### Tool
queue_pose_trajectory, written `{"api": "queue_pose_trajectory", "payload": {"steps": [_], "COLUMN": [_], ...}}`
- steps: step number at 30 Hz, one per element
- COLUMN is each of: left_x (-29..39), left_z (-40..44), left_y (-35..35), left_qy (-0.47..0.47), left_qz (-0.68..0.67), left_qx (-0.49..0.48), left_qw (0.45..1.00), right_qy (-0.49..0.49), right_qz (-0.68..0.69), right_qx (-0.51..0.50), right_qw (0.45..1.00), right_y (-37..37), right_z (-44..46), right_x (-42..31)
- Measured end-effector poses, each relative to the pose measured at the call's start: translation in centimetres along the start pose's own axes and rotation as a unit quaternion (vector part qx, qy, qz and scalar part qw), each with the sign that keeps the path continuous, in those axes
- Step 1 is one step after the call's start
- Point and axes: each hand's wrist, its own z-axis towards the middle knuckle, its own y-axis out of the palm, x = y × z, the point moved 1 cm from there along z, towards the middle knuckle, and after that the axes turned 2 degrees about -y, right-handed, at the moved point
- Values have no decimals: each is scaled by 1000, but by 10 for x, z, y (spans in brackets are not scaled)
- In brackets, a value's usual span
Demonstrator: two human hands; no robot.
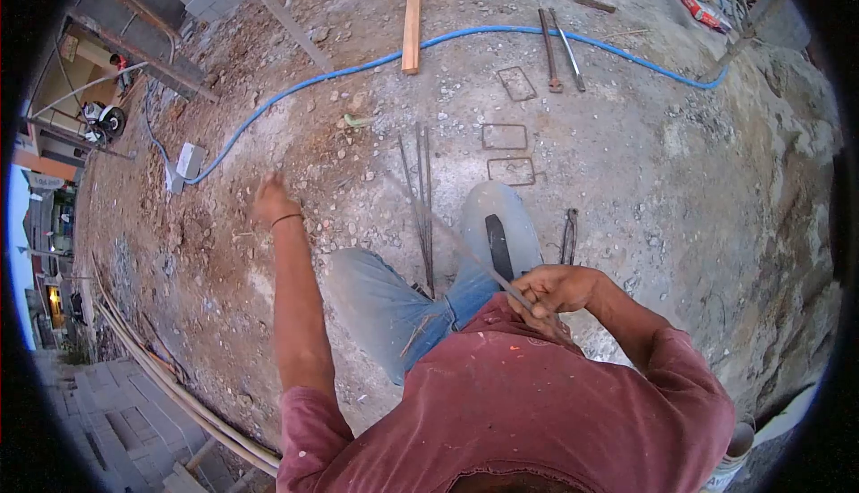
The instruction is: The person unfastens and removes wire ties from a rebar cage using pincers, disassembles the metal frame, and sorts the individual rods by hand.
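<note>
My right hand (559, 289) is closed around a thin steel rod (465, 247) in front of my shirt, and the rod slants up and to the left over my knees. My left hand (276, 199) reaches out over the rubble at the left, somewhat blurred, its fingers looking extended with nothing visible in them. Between my legs several straight rods (424, 198) lie on the ground. Bent into rectangles, a wire stirrup (505, 126), a second stirrup (534, 171) and a third stirrup (516, 67) lie ahead of my knee. A pair of pincers (569, 233) rests to its right.
A blue hose (313, 83) curves across the stony ground, passing a wooden beam (412, 19). Two long metal bars (549, 55) lie beyond the stirrups. Left are a concrete block (190, 161), poles (170, 381) and stacked blocks (125, 403). A motorbike (106, 120) stands far left.
</note>
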Motion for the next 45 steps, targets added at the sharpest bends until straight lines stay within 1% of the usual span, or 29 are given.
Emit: {"api": "queue_pose_trajectory", "payload": {"steps": [1,2,4,6,7,8,10,12,14,16,17,19,20,23,25,26,27,28,29,30,31,32,34,36,38,39,41,43,45], "left_x": [2,9,12,29,27,25,-18,5,-62,-78,-81,-87,-87,-82,-72,-66,-57,-53,-51,-51,-52,-54,-55,-49,-41,-39,-40,-35,-37], "left_z": [-20,-50,-93,-165,-181,-196,-215,-279,-287,-306,-312,-319,-317,-307,-304,-303,-305,-306,-307,-306,-308,-310,-308,-306,-303,-299,-292,-288,-285], "left_y": [25,58,108,168,177,179,156,149,87,53,45,29,22,17,24,28,38,43,48,53,56,58,65,73,82,83,80,84,81], "left_qy": [57,111,-36,-83,-84,-86,-88,-269,-522,-608,-609,-584,-584,-585,-609,-632,-640,-638,-647,-655,-653,-651,-653,-652,-644,-650,-648,-654,-671], "left_qz": [128,252,141,120,176,230,356,445,319,129,133,251,254,228,205,175,143,149,150,151,154,174,197,205,218,230,274,263,253], "left_qx": [-75,-150,-320,-431,-452,-472,-435,-395,-390,-386,-389,-338,-340,-311,-281,-247,-242,-242,-230,-219,-220,-205,-186,-200,-190,-190,-177,-166,-162], "left_qw": [987,950,936,890,871,847,822,758,688,682,678,694,692,713,713,713,716,716,712,707,709,710,708,702,708,699,689,690,678], "right_qy": [-23,-46,-68,-96,-103,-107,-155,-172,-189,-101,35,54,79,21,-63,-130,-98,-62,-35,-112,-125,-97,-1,52,108,104,163,196,321], "right_qz": [-6,-12,-3,16,24,24,74,96,118,-74,-157,-154,-157,-163,-137,-74,-180,-298,-447,-522,-564,-601,-573,-561,-597,-599,-554,-582,-560], "right_qx": [26,54,94,183,233,236,247,251,254,269,285,281,275,259,344,326,489,581,649,721,721,707,751,765,742,739,777,719,662], "right_qw": [999,997,993,978,967,966,954,948,941,955,945,946,945,952,927,934,848,755,615,442,384,361,327,312,285,290,250,326,381], "right_y": [-7,-14,-21,-34,-42,-48,-56,-59,-81,-123,-105,-105,-107,-165,-221,-278,-297,-366,-371,-431,-459,-486,-518,-541,-566,-572,-575,-633,-638], "right_z": [11,22,53,88,105,120,144,162,167,175,157,143,136,104,67,47,32,13,-12,-28,-52,-74,-99,-117,-129,-129,-126,-146,-148], "right_x": [5,9,9,16,22,27,33,35,47,74,53,45,40,13,-27,-39,-73,-86,-123,-134,-159,-183,-229,-264,-285,-287,-292,-290,-296]}}
